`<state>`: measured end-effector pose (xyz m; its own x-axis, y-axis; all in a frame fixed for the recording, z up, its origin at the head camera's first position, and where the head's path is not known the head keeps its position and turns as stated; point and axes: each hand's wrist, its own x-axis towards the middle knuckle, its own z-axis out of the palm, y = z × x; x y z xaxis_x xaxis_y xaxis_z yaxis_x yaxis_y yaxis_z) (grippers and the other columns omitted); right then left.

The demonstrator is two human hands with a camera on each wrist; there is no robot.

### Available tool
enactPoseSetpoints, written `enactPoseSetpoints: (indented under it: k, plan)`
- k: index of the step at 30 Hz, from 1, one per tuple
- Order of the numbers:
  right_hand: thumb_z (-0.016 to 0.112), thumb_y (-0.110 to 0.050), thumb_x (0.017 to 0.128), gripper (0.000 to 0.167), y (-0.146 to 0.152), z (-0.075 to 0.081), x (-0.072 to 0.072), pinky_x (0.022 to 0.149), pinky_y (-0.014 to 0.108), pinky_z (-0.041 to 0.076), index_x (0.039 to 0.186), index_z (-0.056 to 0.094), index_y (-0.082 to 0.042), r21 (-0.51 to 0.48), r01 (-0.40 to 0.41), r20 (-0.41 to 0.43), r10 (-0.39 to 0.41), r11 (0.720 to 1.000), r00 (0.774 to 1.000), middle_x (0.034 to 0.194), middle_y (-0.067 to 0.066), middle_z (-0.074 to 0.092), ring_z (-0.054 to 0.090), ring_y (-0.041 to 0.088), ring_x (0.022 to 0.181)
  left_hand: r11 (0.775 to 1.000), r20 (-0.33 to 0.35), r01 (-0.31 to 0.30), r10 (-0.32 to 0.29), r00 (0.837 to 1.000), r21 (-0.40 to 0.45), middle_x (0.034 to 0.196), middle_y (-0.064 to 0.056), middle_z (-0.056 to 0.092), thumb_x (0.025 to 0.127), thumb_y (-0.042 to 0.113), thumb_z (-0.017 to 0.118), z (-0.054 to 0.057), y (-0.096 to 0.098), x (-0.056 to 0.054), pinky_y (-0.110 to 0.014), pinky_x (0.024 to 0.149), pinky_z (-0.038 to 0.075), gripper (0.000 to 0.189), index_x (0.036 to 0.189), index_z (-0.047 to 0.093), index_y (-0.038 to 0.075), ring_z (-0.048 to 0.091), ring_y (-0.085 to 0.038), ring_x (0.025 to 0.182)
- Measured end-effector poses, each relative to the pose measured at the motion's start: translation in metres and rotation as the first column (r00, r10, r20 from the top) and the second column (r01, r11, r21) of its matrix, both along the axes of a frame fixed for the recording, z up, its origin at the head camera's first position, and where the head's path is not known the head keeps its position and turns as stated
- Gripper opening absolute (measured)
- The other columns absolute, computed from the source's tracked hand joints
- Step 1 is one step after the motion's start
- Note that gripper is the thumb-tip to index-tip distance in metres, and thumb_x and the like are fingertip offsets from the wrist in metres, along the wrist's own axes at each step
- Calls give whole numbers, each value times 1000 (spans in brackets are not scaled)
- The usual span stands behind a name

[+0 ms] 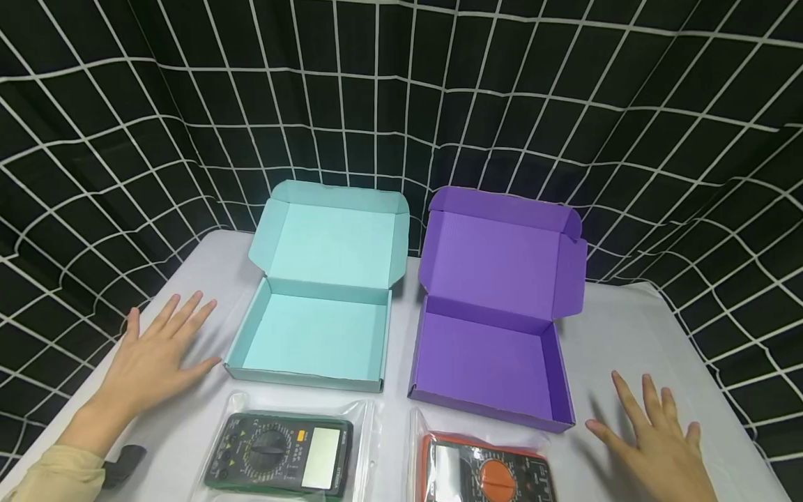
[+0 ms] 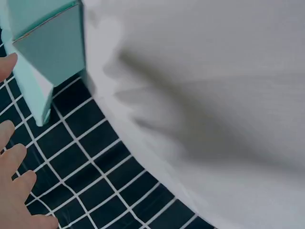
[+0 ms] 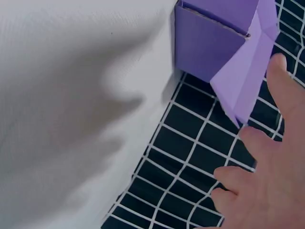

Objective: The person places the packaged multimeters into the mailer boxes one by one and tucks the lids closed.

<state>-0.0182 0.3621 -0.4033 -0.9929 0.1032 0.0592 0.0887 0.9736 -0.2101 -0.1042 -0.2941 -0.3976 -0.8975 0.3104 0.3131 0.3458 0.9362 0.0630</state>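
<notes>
My left hand (image 1: 153,359), fingers spread, hovers over the table left of a teal cardboard box (image 1: 316,335) whose lid stands raised. To the right of a purple cardboard box (image 1: 483,362), also with its lid up, my right hand (image 1: 665,443) is spread and holds nothing. Both boxes have bare insides. A dark multimeter with a green edge (image 1: 270,450) lies in a clear plastic bag in front of the teal box. Before the purple box lies a multimeter with an orange edge and dial (image 1: 498,477), likewise bagged and cut off by the frame's lower edge.
A white cloth covers the table (image 1: 617,335). Black curtains with a white grid (image 1: 376,90) close in the back and both sides. A dark, blurred object (image 1: 124,466) lies by the left sleeve (image 1: 65,474).
</notes>
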Motion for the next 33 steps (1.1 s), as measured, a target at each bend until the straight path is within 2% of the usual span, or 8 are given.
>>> enactPoseSetpoints:
  k: [4, 9, 13, 18, 22, 25, 28, 33]
  plan:
    - [58, -44, 95, 85, -6, 1, 5, 107, 72, -5, 156, 11, -8, -84, -26, -70, 20, 996, 997, 150, 39, 14, 3, 53, 141, 992, 21, 13, -15, 1000, 122, 159, -16, 22, 86, 46, 66, 6, 10, 1, -55, 116, -8, 92, 157, 17, 12, 11, -33, 147]
    - [65, -34, 93, 81, -22, 3, 14, 113, 62, 11, 154, 21, -4, -146, -63, -193, 34, 987, 981, 149, 34, 27, 18, 46, 142, 951, 77, 49, -76, 994, 307, 156, -20, 26, 83, 40, 73, 18, 36, 2, -53, 118, 7, 98, 157, 15, 11, 22, -40, 143]
    - [69, -34, 90, 80, -37, 8, 19, 105, 64, 27, 153, 28, -6, -118, -41, -241, 11, 992, 970, 147, 29, 36, 34, 47, 134, 904, 156, 57, -135, 978, 425, 155, -23, 27, 81, 37, 77, 30, 60, 5, -68, 106, 25, 101, 158, 14, 19, 28, -48, 138]
    - [76, -35, 83, 83, -51, 17, 23, 87, 67, 42, 150, 36, -7, -83, -9, -273, -14, 997, 962, 140, 27, 47, 48, 51, 119, 828, 216, 106, -264, 940, 550, 155, -23, 28, 79, 30, 80, 35, 88, 7, -74, 99, 29, 101, 157, 17, 21, 31, -51, 135]
    - [80, -35, 79, 83, -60, 22, 26, 82, 65, 46, 147, 42, -9, -78, -27, -317, 1, 997, 948, 135, 26, 53, 54, 50, 113, 757, 219, 189, -403, 889, 626, 155, -22, 28, 79, 25, 80, 34, 105, 5, -70, 100, 32, 99, 157, 19, 16, 34, -50, 134]
    - [80, -37, 78, 82, -65, 24, 28, 80, 65, 47, 146, 44, -8, -73, -33, -330, 7, 997, 944, 133, 26, 54, 55, 50, 110, 700, 231, 227, -495, 837, 677, 156, -20, 26, 80, 21, 79, 32, 115, 3, -59, 105, 34, 98, 156, 18, 12, 34, -46, 135]
    - [81, -36, 77, 81, -68, 27, 30, 79, 65, 47, 144, 46, -8, -80, -40, -339, 11, 996, 941, 132, 26, 55, 56, 50, 109, 638, 253, 230, -573, 780, 735, 157, -20, 25, 81, 18, 79, 31, 125, 0, -46, 110, 31, 98, 156, 17, 8, 29, -42, 139]
    - [82, -35, 75, 82, -72, 28, 32, 80, 65, 47, 144, 46, -8, -85, -34, -326, 5, 996, 945, 133, 25, 55, 56, 50, 110, 515, 279, 178, -687, 671, 839, 157, -21, 22, 82, 14, 79, 30, 145, -6, -38, 112, 29, 97, 155, 16, 3, 24, -41, 142]
